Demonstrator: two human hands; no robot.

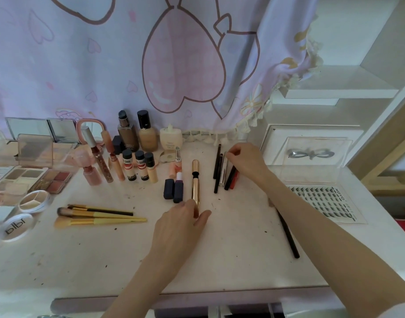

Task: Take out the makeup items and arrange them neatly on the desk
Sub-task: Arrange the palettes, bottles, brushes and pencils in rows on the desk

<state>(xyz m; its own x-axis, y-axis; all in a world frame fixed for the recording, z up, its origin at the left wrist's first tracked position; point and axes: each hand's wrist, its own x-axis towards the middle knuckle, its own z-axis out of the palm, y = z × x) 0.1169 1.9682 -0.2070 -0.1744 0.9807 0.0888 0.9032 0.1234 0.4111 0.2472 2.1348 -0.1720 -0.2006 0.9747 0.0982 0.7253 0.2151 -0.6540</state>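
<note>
A: The left hand [181, 222] is pinching the near end of the long gold metallic tube [195, 183], lying on the white table [231, 249]. Sliding it sideways could be knocking over the dark blue lipsticks [174, 190] just beside it.

B: And the right hand [247, 160] is pinching the slim silver pen [224, 168] in the row of dark pencils [217, 171]; nudging could be scattering them. The clear plastic box [311, 161] is crowding that side.

Gold tube [195, 180] lies beside grouped dark pencils [222, 171].
</note>
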